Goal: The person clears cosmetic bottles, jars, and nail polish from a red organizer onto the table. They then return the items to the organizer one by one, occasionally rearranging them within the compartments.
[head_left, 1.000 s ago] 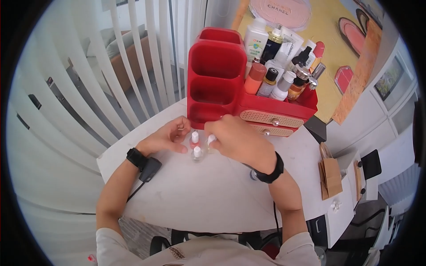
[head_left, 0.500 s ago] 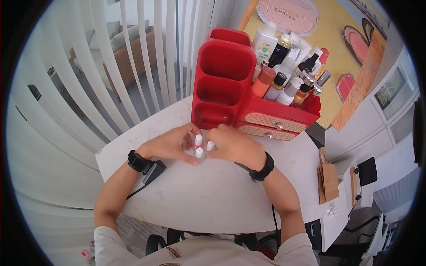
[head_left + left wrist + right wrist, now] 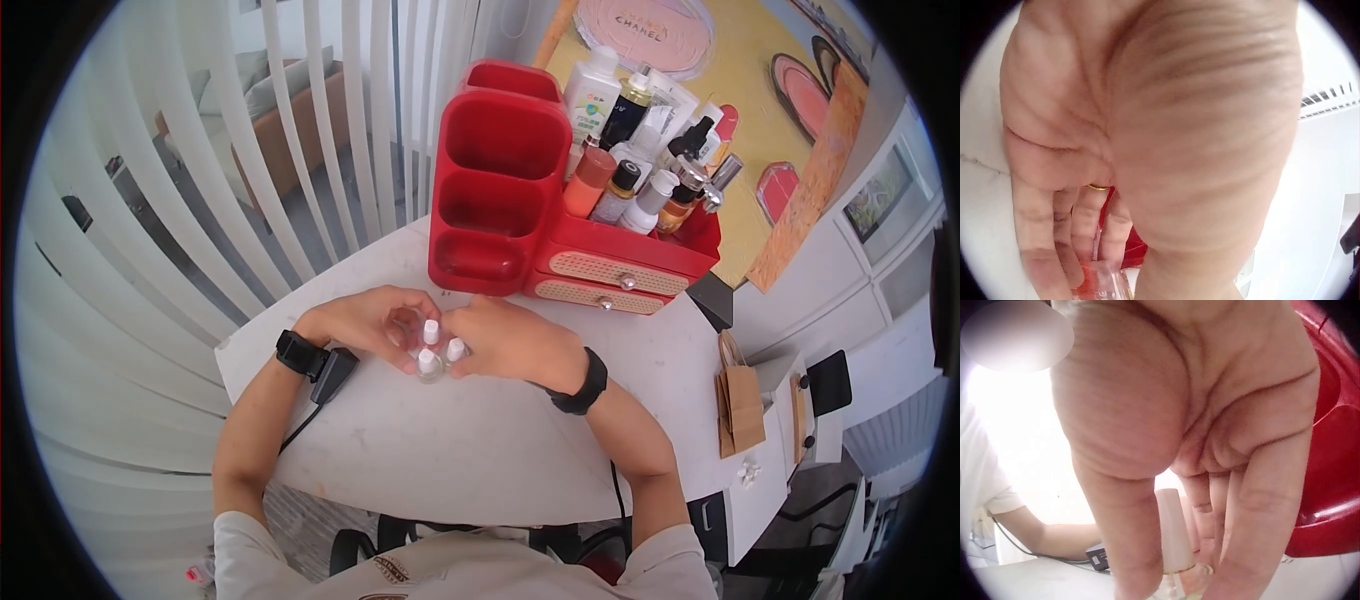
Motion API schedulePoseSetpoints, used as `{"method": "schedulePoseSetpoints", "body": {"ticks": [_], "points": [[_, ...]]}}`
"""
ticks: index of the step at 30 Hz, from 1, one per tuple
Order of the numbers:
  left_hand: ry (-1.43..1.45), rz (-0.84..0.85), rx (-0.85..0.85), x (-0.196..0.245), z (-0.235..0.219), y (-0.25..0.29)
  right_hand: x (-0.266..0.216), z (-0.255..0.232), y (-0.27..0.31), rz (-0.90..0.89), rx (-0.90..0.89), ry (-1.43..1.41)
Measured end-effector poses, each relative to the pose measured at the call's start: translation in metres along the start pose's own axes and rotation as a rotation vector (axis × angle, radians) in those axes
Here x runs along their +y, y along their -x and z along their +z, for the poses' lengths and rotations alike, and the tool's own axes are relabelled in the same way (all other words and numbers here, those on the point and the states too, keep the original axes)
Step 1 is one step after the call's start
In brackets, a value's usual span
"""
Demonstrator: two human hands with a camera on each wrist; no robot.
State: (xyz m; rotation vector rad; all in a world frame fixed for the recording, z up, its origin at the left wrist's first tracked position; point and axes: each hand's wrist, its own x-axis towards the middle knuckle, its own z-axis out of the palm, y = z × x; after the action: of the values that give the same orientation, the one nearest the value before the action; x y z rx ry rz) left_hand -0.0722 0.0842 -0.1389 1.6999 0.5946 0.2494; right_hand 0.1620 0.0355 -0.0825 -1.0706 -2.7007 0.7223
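Observation:
Three small nail polish bottles with white caps stand close together on the white table [image 3: 450,445], in front of a red organizer [image 3: 432,215]. The front nail polish bottle [image 3: 428,362] is clear, and the rear bottle [image 3: 431,332] shows pinkish-red. My left hand [image 3: 365,322] curls round the group from the left, its thumb along the front bottle. In the left wrist view, its fingers lie against a clear bottle with red on it [image 3: 1100,281]. From the other side my right hand [image 3: 520,340] grips the right-hand bottle [image 3: 1175,534] between thumb and fingers.
Cosmetic bottles [image 3: 590,180] crowd the organizer's right section, above two woven-front drawers [image 3: 600,272]. Its left compartments [image 3: 505,140] hold nothing visible. A brown paper bag [image 3: 740,405] stands at the far right. White vertical blinds [image 3: 290,150] border the table's left side.
My right hand has brought its bottle in beside the other two. The left hand has closed in around them, and the group has shifted slightly toward me and leftward.

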Motion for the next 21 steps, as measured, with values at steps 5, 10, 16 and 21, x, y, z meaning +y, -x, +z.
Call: {"method": "schedulePoseSetpoints", "body": {"ticks": [5, 10, 16, 21], "points": [[0.019, 0.028, 0.013, 0.002, -0.001, 0.0, -0.002, -0.005, 0.004, 0.045, -0.046, -0.016], [0.278, 0.171, 0.293, -0.003, -0.008, 0.002, -0.009, -0.043, 0.037, 0.036, 0.233, 0.074], [0.67, 0.364, 0.544, -0.025, -0.01, -0.015, -0.022, -0.093, 0.069, 0.015, 0.63, -0.073], [0.673, 0.4, 0.552, -0.023, -0.004, -0.016, 0.002, -0.113, 0.099, 0.139, 0.952, -0.117]]}}
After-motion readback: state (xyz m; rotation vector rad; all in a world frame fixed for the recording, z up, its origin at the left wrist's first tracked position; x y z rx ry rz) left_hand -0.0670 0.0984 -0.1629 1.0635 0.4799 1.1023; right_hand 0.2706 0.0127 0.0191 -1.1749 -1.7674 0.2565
